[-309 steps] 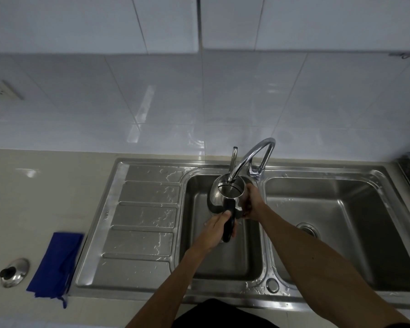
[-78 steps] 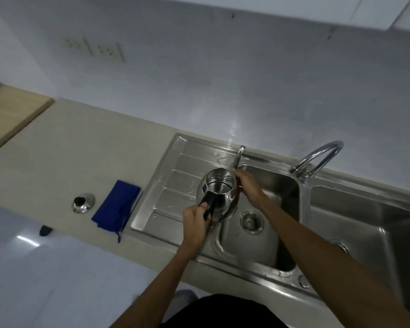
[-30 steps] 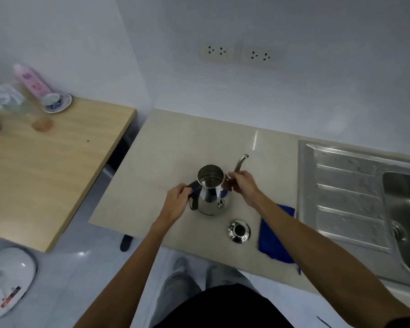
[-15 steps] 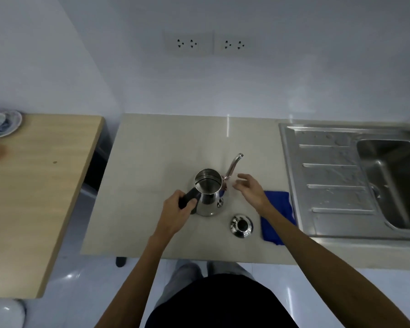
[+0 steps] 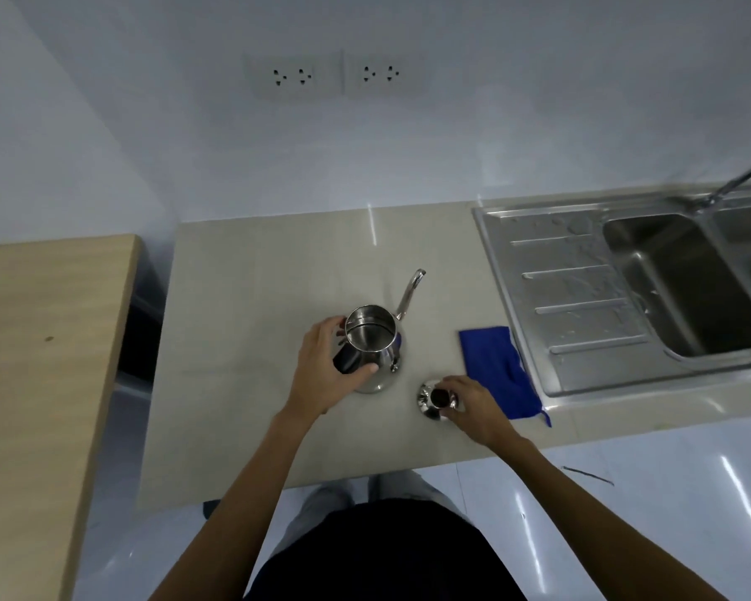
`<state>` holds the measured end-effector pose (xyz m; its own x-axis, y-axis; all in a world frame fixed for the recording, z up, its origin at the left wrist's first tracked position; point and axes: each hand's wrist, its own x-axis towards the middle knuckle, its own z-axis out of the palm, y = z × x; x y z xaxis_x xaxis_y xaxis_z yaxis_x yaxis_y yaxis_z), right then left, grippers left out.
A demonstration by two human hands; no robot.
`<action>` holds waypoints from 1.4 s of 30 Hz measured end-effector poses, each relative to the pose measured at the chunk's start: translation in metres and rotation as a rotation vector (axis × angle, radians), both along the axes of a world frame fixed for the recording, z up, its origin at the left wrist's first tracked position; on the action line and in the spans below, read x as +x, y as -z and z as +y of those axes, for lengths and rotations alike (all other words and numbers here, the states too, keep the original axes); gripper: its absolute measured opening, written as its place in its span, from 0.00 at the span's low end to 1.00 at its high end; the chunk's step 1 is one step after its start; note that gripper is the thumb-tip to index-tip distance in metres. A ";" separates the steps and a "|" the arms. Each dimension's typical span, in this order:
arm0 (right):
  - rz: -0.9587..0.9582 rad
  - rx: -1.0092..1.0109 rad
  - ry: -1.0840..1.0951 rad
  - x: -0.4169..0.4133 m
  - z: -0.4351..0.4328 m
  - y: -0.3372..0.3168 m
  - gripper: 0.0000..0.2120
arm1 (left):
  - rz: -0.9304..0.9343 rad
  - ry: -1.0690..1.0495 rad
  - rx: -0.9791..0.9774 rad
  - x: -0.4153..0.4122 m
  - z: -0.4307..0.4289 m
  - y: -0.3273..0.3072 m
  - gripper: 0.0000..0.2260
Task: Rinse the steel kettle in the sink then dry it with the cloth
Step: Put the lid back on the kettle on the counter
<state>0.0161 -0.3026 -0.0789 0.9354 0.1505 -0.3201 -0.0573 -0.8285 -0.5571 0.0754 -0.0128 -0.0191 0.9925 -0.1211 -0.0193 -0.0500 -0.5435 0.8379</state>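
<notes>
Steel kettle stands upright at the centre of the frame on the beige table, its mouth open and its thin spout pointing up and to the right. My left hand is wrapped round its black handle on the left flank, holding it steady. Just below and right of it lies the lid, and my right hand has its fingertips closed on the lid's dark knob. Further right, just beside that hand and against the sink's draining board, lies the blue cloth, its long side running from upper left to lower right. My right hand is the nearer to it, so I judge the drying falls to that hand.
</notes>
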 end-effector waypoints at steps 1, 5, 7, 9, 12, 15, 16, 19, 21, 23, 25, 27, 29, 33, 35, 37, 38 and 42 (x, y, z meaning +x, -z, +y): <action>-0.026 -0.001 0.015 -0.002 0.002 0.002 0.20 | -0.011 0.004 0.001 0.001 0.001 0.000 0.38; -0.089 -0.016 0.023 -0.004 0.009 0.002 0.15 | -0.048 -0.004 -0.009 0.003 0.003 0.000 0.35; -0.122 -0.001 0.039 -0.001 0.011 -0.005 0.14 | -0.053 0.001 -0.023 0.003 0.003 0.002 0.35; -0.155 0.026 0.110 0.008 0.013 -0.023 0.14 | -0.063 0.002 -0.035 0.001 0.002 0.002 0.35; -0.272 0.115 0.237 0.031 0.023 -0.067 0.17 | -0.060 -0.006 -0.052 0.000 0.000 0.002 0.35; -0.419 0.189 0.183 0.057 0.045 -0.110 0.18 | -0.052 -0.012 -0.056 -0.001 0.001 0.003 0.36; -0.440 0.197 0.142 0.065 0.055 -0.121 0.18 | -0.054 -0.012 -0.056 -0.001 0.001 0.004 0.36; -0.447 0.183 -0.026 0.082 0.085 -0.137 0.18 | -0.054 -0.006 -0.071 -0.002 0.001 0.005 0.35; -0.444 0.148 -0.136 0.089 0.100 -0.140 0.15 | -0.054 -0.015 -0.086 -0.002 0.000 0.005 0.34; -0.436 0.096 -0.196 0.091 0.109 -0.138 0.14 | -0.048 -0.028 -0.105 -0.002 0.000 0.005 0.33; -0.417 0.052 -0.212 0.092 0.111 -0.135 0.13 | -0.043 -0.036 -0.114 -0.002 0.000 0.007 0.33; -0.405 0.031 -0.204 0.092 0.113 -0.133 0.12 | -0.036 -0.039 -0.123 -0.002 0.000 0.009 0.34; -0.401 0.023 -0.196 0.092 0.113 -0.133 0.12 | -0.032 -0.042 -0.135 -0.002 -0.001 0.012 0.35; -0.373 -0.005 -0.203 0.091 0.113 -0.133 0.11 | -0.026 -0.055 -0.178 -0.003 -0.002 0.017 0.37; -0.359 -0.025 -0.186 0.093 0.114 -0.133 0.11 | -0.036 -0.069 -0.187 -0.003 -0.002 0.018 0.37; -0.333 -0.059 -0.164 0.095 0.115 -0.136 0.11 | -0.042 -0.086 -0.199 -0.002 -0.003 0.018 0.36; -0.322 -0.078 -0.157 0.096 0.116 -0.137 0.11 | -0.048 -0.091 -0.206 -0.003 -0.003 0.019 0.36; -0.301 -0.119 -0.134 0.097 0.121 -0.139 0.10 | -0.050 -0.096 -0.219 -0.003 -0.004 0.019 0.36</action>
<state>0.1131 -0.1820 0.0596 0.9649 0.2565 -0.0554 0.2086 -0.8779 -0.4311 0.0719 -0.0166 -0.0381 0.9987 -0.0225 0.0465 -0.0514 -0.3533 0.9341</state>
